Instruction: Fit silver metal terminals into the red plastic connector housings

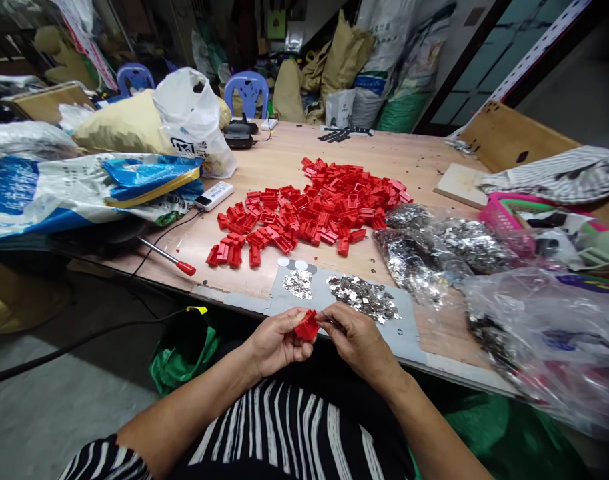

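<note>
My left hand (277,343) is closed round a small red plastic part (307,327), held just in front of the table's near edge. My right hand (357,340) pinches a thin small metal piece (328,318) against that red part. Just beyond my hands, a grey card (409,330) carries two heaps of small shiny metal pieces (363,297). Farther back on the wooden table (284,163) spreads a big pile of the same red plastic parts (317,207).
Clear bags of metal pieces (434,247) lie at the right, beside a pink basket (501,213). A red-handled tool (169,258), a white remote-like device (213,195), blue-and-white sacks (59,190) and a white plastic bag (194,120) crowd the left. Blue chairs (247,90) and sacks stand behind.
</note>
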`<state>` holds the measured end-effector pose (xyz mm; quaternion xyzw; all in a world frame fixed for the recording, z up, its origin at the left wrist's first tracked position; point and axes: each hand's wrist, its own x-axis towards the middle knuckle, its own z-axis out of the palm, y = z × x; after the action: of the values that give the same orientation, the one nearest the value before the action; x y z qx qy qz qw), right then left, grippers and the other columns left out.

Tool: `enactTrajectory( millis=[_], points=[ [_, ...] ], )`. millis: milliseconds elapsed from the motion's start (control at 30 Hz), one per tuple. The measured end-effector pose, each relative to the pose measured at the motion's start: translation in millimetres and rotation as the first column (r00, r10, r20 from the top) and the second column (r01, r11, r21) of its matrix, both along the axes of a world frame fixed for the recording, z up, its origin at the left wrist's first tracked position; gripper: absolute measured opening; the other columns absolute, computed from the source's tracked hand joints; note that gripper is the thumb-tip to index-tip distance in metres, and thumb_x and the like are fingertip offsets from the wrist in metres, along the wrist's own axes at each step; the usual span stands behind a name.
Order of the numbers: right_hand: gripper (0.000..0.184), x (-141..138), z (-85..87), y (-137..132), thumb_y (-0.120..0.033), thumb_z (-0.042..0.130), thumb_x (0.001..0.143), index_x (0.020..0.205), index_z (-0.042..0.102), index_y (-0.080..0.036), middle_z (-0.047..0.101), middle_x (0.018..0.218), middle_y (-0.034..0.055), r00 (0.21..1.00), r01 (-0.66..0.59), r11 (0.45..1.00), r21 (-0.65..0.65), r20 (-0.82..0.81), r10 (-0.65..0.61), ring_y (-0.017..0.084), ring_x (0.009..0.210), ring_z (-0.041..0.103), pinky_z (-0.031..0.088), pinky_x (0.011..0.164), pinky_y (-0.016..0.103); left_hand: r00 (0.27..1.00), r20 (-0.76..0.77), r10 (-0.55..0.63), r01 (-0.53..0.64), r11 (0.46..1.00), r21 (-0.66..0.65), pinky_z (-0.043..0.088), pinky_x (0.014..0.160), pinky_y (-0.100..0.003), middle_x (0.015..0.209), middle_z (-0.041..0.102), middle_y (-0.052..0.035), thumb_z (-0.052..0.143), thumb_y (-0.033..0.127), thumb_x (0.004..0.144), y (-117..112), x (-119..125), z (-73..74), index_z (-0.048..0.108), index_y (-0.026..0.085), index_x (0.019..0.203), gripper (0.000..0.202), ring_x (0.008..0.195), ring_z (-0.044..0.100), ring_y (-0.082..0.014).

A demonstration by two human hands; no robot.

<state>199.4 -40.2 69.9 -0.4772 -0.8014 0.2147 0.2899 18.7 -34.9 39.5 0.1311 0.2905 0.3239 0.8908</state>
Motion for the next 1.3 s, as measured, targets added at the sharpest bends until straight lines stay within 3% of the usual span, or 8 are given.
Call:
enactTrajectory(
  millis=[333,533,900,1300],
  points=[
    [0.014,8.7,2.3,3.0,-0.014,0.046,0.09,0.09,0.058,-0.021,0.063,0.081,0.0041,0.993,-0.076,0.995,-0.065,0.084,0.081,0.017,0.074,0.059,0.046,0.068,0.028,0.999,0.027,0.021,-0.021,1.0,-0.009,0.05,0.051,-0.016,0.081,0.062,-0.0042,0.064,0.024,0.082,-1.9,3.5,3.3,0.06,0.017,0.103,0.022,0.061,0.062,-0.0095],
    [0.016,9.4,4.1,5.8,-0.011,0.046,0.088,0.084,0.058,-0.02,0.061,0.078,0.0029,0.984,-0.105,0.991,-0.086,0.132,0.116,0.016,0.071,0.058,0.045,0.066,0.026,1.0,0.005,0.013,-0.013,1.0,-0.003,0.049,0.05,-0.016,0.08,0.062,-0.0046,0.061,0.024,0.084,-2.0,4.1,1.2,0.059,0.017,0.104,0.021,0.061,0.062,-0.0098],
    [0.012,4.0,-2.9,3.2,-0.009,0.049,0.082,0.085,0.053,-0.021,0.059,0.078,0.0022,0.998,0.009,0.998,-0.068,0.056,-0.005,0.016,0.071,0.056,0.042,0.065,0.026,0.994,0.061,0.089,-0.084,0.993,-0.086,0.052,0.055,-0.017,0.084,0.063,-0.0053,0.059,0.018,0.085,-3.1,4.6,5.2,0.06,0.014,0.103,0.019,0.065,0.063,-0.0101],
    [0.012,7.5,2.6,4.8,-0.014,0.047,0.089,0.088,0.056,-0.02,0.06,0.083,0.0044,0.996,-0.068,0.988,-0.138,0.049,0.076,0.017,0.076,0.056,0.043,0.068,0.028,0.994,0.075,0.076,-0.067,0.991,-0.111,0.052,0.054,-0.017,0.084,0.064,-0.0055,0.058,0.017,0.085,-3.1,6.0,5.3,0.061,0.014,0.097,0.013,0.063,0.064,-0.0106]
  ],
)
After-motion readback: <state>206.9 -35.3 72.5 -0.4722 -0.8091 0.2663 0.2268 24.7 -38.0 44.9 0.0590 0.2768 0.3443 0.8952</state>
